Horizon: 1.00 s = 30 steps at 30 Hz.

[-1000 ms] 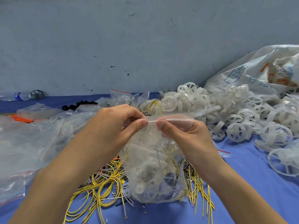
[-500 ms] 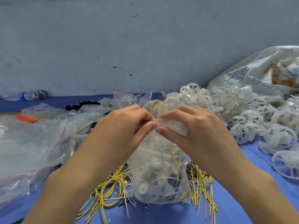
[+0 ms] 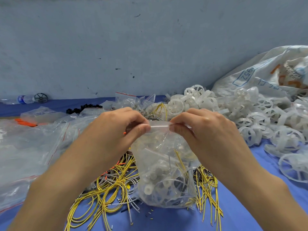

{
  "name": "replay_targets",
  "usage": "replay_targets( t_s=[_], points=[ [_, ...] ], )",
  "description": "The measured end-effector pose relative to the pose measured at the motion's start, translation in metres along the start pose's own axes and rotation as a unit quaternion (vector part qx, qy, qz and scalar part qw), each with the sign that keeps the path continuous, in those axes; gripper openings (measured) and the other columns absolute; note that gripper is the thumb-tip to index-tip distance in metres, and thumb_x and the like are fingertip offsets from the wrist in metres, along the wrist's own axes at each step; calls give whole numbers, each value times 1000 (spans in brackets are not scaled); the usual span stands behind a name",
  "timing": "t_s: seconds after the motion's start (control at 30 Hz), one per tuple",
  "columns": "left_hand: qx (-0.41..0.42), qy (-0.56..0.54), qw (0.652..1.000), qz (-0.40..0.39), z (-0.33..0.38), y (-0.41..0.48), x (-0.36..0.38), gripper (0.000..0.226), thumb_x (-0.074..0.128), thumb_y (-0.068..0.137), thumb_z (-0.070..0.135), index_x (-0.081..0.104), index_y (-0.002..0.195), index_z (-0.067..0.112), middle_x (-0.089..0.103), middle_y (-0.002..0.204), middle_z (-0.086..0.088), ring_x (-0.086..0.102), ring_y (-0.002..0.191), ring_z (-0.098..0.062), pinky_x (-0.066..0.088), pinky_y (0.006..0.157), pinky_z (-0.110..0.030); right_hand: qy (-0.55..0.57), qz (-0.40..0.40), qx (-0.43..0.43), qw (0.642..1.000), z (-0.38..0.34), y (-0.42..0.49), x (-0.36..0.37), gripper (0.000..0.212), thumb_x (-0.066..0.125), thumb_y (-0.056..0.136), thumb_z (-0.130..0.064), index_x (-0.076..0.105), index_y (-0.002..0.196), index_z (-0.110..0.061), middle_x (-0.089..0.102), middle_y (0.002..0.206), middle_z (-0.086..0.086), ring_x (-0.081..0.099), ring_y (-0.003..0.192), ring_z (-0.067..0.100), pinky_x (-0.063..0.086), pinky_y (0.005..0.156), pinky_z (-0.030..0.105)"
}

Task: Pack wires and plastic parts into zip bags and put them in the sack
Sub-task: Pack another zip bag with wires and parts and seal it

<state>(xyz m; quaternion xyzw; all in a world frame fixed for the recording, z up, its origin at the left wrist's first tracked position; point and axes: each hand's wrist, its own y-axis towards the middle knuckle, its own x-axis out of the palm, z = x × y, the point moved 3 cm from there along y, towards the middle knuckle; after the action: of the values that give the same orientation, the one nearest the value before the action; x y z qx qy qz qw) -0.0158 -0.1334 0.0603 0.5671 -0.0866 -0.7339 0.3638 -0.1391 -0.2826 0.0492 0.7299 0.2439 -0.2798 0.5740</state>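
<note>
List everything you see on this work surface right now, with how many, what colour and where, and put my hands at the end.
zip bag: one, clear, filled with parts and wires, centre, held by its top strip
loose wires: many, mostly yellow with some grey, under and beside the bag
plastic wheels: a large pile, white, right
sack: one, white with blue print, far right
empty zip bags: many, clear with red strips, left
orange parts: a small bunch, far left
black parts: a small heap, centre back
bottle: one, clear, lying far left by the wall
cloth: one, blue, covering the surface
left hand: pinching the bag's top
right hand: pinching the bag's top
</note>
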Motion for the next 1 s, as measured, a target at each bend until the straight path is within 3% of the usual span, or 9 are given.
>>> replay_targets(
  t_s=[0.23,0.4,0.7,0.9,1.0],
  points=[
    [41,-4,999,13,11,0,10,28,50,91,55,68,90,33,59,83,21,60,76,-4,52,67,-36,27,-38,-14,999,-11,0,1,17,58,95,-45,70,94,-33,69,90,-13,63,80,17,32,65,29],
    [32,-14,999,11,4,1,1,17,51,86,52,63,87,40,62,82,20,59,78,-4,43,66,-16,32,-30,7,999,-7,1,-3,15,59,95,-41,71,93,-32,68,89,-14,60,80,16,28,65,29],
    [19,-14,999,22,1,-1,-4,14,54,85,47,64,87,37,65,84,19,60,83,-2,44,72,-15,41,-30,17,999,-3,1,-2,15,57,96,-42,69,95,-34,66,90,-15,58,81,11,30,66,29],
    [48,-9,998,47,12,-1,4,17,58,91,44,69,89,31,63,83,18,61,78,-5,49,68,-26,78,-18,-19,997,-12,-2,8,23,54,96,-47,70,95,-30,68,88,-11,63,76,16,42,63,31],
    [51,-18,997,53,11,0,6,15,58,93,36,71,95,28,64,86,19,61,81,-3,48,70,-24,85,-4,-10,996,-11,-2,9,21,55,97,-47,70,95,-32,68,87,-11,62,74,18,45,61,32]
  ],
)
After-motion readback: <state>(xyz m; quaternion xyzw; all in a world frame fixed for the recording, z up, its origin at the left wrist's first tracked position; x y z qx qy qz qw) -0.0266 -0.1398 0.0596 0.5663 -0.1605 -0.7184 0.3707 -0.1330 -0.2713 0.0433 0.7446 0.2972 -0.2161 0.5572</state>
